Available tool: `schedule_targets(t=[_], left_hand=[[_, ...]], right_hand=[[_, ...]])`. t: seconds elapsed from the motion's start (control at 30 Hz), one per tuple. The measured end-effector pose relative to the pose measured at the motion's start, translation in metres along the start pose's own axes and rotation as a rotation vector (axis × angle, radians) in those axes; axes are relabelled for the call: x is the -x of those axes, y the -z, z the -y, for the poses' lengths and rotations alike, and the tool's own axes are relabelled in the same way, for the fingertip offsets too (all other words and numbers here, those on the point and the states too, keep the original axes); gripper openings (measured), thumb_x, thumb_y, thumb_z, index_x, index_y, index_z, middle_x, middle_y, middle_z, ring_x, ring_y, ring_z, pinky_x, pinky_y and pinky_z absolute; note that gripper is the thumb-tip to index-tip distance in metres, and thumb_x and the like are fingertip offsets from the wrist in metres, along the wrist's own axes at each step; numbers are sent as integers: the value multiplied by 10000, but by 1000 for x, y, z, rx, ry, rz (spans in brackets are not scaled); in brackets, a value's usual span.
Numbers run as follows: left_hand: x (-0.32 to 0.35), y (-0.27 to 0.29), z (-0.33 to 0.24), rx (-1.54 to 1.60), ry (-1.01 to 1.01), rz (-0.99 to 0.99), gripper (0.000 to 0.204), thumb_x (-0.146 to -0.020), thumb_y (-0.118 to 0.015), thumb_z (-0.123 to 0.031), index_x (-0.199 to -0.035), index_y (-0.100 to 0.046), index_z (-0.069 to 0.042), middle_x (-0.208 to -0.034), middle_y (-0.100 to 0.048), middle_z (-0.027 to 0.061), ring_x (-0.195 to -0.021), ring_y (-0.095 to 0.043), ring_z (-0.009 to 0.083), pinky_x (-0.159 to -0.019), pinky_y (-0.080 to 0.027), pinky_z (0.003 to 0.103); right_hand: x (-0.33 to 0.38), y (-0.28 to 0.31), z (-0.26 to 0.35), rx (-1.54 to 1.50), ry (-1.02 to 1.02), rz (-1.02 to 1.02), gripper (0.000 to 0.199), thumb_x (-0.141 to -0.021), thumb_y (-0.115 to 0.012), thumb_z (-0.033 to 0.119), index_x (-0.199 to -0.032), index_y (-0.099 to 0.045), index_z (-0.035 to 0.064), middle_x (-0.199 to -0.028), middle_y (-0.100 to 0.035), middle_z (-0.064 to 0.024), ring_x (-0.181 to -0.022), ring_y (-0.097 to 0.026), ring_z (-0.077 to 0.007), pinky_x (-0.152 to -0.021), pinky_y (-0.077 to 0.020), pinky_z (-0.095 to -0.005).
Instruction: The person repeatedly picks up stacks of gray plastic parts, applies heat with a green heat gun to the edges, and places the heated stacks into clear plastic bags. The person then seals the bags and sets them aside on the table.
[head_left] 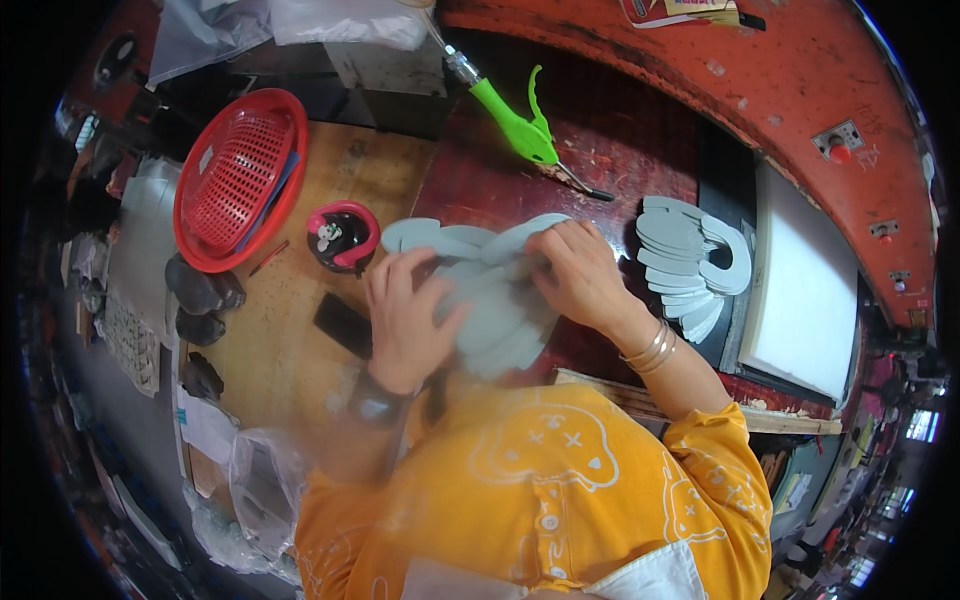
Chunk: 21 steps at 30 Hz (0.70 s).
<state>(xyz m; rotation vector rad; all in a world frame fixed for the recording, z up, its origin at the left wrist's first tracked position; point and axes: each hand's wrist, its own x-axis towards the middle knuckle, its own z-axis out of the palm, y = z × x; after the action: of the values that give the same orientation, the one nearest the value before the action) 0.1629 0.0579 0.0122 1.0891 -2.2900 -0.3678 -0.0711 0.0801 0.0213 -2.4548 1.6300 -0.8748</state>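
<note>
The middle pieces [497,315] and the right stack [675,248] are pale grey. Farther off, the air gun [512,122] is bright green; the left basket [228,178] is red. The near shirt [545,475] is yellow-orange with white cartoon outlines.

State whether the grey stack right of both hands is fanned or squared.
Fanned: the grey stack shows stepped, overlapping edges.

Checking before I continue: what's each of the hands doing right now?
Left hand: half-curled against the grey pieces; whether it grips cannot be told.
Right hand: closed, holding the grey pieces at their edge.
</note>
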Motion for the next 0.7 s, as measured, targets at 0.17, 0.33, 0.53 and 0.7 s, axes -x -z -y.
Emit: schedule_targets(t=[0.17,0.33,0.53,0.7], left_hand=[[29,22,-27,450,-97,5,168,-729,-688,-53,-846,-568,-51,-905,-619,122,-789,-591,287,-707,-476,370],[32,41,-42,660,176,135,150,-794,-647,-73,-914,-568,-30,-786,-627,123,-656,-612,231,-617,-480,318],[5,8,-5,203,300,199,230,-794,-667,-165,-984,-599,-55,-810,-618,143,-715,-606,320,-627,-479,376],[-2,16,32,245,262,-119,188,-801,-610,-97,-978,-625,-35,-905,-607,114,-860,-575,306,-756,-471,377]], right_hand=[[8,62,42,-3,125,86,279,-610,-687,37,-861,-577,89,-755,-508,-53,-724,-531,-233,-672,-410,-336],[-1,91,58,41,31,309,223,-599,-686,152,-785,-573,103,-797,-550,-82,-779,-574,-254,-683,-437,-355],[-26,13,8,60,-151,285,240,-662,-643,122,-888,-586,65,-877,-547,-117,-858,-558,-325,-760,-459,-404],[-20,-10,-8,91,-86,213,281,-692,-612,105,-972,-603,87,-937,-542,-108,-950,-521,-294,-794,-441,-391]])
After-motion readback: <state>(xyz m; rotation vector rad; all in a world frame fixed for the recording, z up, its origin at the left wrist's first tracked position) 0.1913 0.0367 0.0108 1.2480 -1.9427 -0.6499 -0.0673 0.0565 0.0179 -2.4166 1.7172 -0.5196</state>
